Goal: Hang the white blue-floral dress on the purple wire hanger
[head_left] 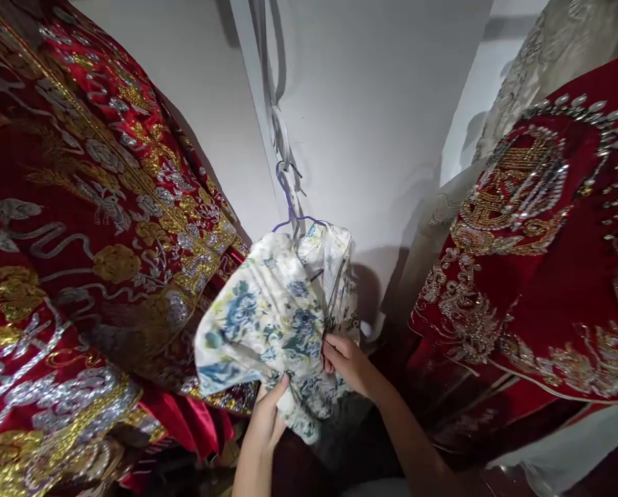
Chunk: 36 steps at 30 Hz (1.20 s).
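A white garment with a blue and green floral print (288, 310) hangs on a purple clothes hanger (290, 207). The hanger's hook is caught on a pale strap (281, 134) that runs up the wall. My left hand (267, 414) grips the lower part of the garment, thumb on the front and the other fingers hidden behind the cloth. Higher up and to the right, my right hand (344, 357) pinches the garment's front edge with curled fingers. The garment's left shoulder has slipped off the hanger's arm or covers it; I cannot tell which.
At the left hangs a red robe (115, 262) with dense gold and silver embroidery. Another red embroidered garment (552, 290) with beads is at the right, in front of a pale lace dress (526, 76). Behind stands a light grey wall (376, 103).
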Motion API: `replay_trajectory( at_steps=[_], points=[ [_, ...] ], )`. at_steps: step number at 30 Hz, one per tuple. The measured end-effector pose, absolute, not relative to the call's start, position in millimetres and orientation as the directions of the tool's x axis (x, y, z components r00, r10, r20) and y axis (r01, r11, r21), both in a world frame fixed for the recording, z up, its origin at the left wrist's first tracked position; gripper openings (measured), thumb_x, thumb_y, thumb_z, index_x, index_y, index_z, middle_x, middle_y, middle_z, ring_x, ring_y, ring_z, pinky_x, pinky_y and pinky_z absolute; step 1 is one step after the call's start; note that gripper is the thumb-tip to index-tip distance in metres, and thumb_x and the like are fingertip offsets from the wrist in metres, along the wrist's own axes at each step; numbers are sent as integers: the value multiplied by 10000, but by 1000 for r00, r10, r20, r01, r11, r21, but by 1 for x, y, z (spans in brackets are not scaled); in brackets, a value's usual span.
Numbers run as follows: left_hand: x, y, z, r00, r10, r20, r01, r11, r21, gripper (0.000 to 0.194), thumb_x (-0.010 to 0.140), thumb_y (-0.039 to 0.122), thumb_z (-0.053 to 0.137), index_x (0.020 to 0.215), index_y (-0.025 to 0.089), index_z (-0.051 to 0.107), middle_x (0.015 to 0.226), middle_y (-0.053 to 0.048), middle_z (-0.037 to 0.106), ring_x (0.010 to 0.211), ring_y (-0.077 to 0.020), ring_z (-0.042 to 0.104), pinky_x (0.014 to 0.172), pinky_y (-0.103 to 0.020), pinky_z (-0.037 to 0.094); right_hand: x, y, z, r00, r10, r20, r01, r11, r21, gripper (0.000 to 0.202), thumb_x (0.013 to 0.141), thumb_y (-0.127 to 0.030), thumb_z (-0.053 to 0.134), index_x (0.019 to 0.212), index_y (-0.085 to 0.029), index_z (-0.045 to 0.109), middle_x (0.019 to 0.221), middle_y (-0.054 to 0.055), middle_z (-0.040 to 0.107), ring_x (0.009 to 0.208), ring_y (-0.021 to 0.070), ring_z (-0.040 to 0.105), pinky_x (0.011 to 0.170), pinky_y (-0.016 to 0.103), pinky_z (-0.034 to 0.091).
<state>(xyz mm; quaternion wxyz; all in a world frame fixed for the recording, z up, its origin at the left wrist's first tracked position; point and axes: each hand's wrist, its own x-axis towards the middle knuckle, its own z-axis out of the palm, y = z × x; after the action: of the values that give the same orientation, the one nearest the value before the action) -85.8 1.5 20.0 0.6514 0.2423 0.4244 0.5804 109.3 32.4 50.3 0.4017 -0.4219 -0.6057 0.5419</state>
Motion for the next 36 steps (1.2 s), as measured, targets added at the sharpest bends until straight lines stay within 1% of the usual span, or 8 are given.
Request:
replay_trajectory(
  at_steps=[2, 5, 8, 10, 13, 17, 32, 36],
  points=[
    [-88, 3, 14, -71, 937, -343, -588, 239, 773, 544, 663, 324, 877, 1162, 238, 677, 1014, -77, 761, 1042, -308, 718, 944, -446, 568, 104, 36, 49, -273, 962, 20, 61, 38, -997, 400, 989, -435, 472, 654, -217, 494, 603, 1, 538, 590, 150, 503, 602, 276, 411],
    [-86, 15, 10, -281, 917, -284, -536, 96, 839, 473, 733, 385, 810, 1155, 239, 654, 1069, -86, 750, 1059, -295, 714, 942, -440, 568, 104, 38, 52, -221, 975, 4, 55, 17, -998, 395, 949, -335, 495, 573, -212, 490, 536, -1, 516, 548, 143, 483, 590, 275, 414],
    [-79, 24, 6, -603, 797, 35, -195, -190, 962, 417, 848, 414, 703, 1213, 240, 598, 1247, -104, 671, 1214, -277, 629, 1041, -431, 504, 108, 36, 56, -274, 961, -31, 15, -28, -1000, 349, 933, -319, 505, 608, -209, 566, 528, 6, 555, 526, 146, 482, 575, 281, 415],
    [-70, 24, 1, -676, 656, 337, 141, -334, 932, 400, 897, 387, 657, 1258, 247, 557, 1364, -116, 572, 1331, -269, 524, 1130, -437, 415, 107, 33, 57, -316, 948, -45, -15, -52, -999, 300, 933, -313, 508, 674, -202, 610, 528, 2, 571, 508, 139, 470, 554, 274, 399],
    [-51, 17, -6, -407, 717, 566, 417, -405, 814, 322, 933, 328, 605, 1239, 233, 573, 1320, -129, 561, 1313, -267, 509, 1148, -442, 371, 101, 30, 56, -346, 936, -60, -23, -73, -997, 237, 909, -251, 506, 713, -184, 621, 489, -20, 551, 470, 120, 465, 513, 247, 357],
    [-32, 17, -11, -99, 889, 448, 414, -373, 830, 189, 981, 308, 453, 1025, 207, 606, 1021, -103, 648, 1001, -249, 632, 904, -388, 510, 92, 30, 57, -404, 912, -67, 5, -71, -997, 198, 880, -198, 506, 725, -173, 625, 458, -34, 556, 429, 105, 471, 476, 221, 345],
    [-31, 34, 23, 388, 880, 273, 588, -465, 662, 350, 1037, 345, 350, 722, 219, 436, 687, -17, 533, 672, -189, 536, 644, -300, 364, 86, 110, 220, -93, 940, 328, -237, 299, -924, 228, 895, -251, 509, 763, -139, 656, 464, -24, 587, 372, 65, 384, 414, 207, 308],
    [-42, 51, 73, 251, 881, 402, 389, -472, 791, 207, 1041, 356, 403, 1026, 219, 557, 881, -42, 658, 830, -189, 638, 761, -308, 465, 90, 98, 215, -124, 950, 287, -146, 268, -952, 225, 892, -233, 501, 740, -152, 645, 458, -26, 584, 374, 67, 393, 415, 206, 301]
  ],
)
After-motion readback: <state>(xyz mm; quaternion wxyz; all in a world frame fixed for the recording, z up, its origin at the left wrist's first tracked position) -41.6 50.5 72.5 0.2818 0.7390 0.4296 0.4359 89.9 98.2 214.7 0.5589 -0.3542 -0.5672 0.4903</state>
